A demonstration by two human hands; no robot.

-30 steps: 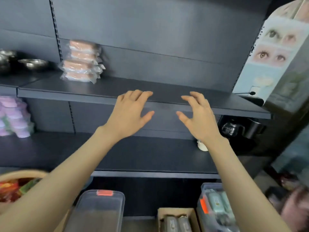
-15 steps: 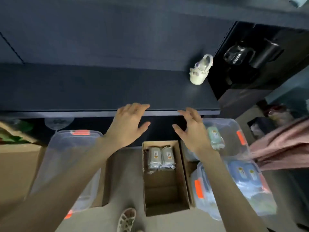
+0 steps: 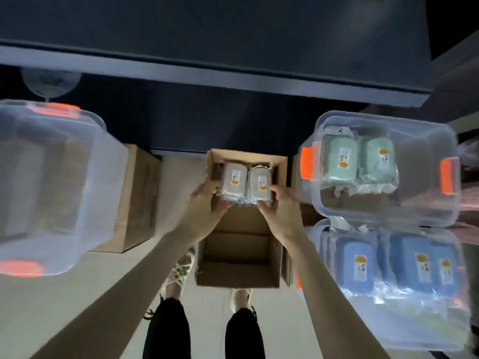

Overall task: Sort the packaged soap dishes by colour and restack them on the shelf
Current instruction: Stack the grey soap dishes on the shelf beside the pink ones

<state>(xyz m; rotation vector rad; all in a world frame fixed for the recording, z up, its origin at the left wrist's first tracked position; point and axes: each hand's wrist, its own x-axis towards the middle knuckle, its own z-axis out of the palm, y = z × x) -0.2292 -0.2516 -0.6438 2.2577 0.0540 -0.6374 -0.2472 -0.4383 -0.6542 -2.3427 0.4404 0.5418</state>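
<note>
Two grey packaged soap dishes [image 3: 246, 183] lie side by side in an open cardboard box [image 3: 241, 265] on the floor, at its far end. My left hand [image 3: 204, 203] grips their left side and my right hand [image 3: 278, 206] grips their right side. A clear bin [image 3: 425, 208] to the right holds green packaged dishes [image 3: 357, 161]. Nearer, another clear bin [image 3: 324, 244] holds several blue packaged dishes [image 3: 404, 265]. The dark shelf [image 3: 207, 35] runs across the top of the view.
A clear empty-looking bin [image 3: 51, 182] with orange clips sits at the left on a closed cardboard box [image 3: 137, 200]. My feet stand just before the open box. A glass bowl [image 3: 49, 81] shows under the shelf edge at upper left.
The view has dropped from the shelf to the floor. Both hands came down from the shelf edge into the open box and took hold of the two grey packs.
</note>
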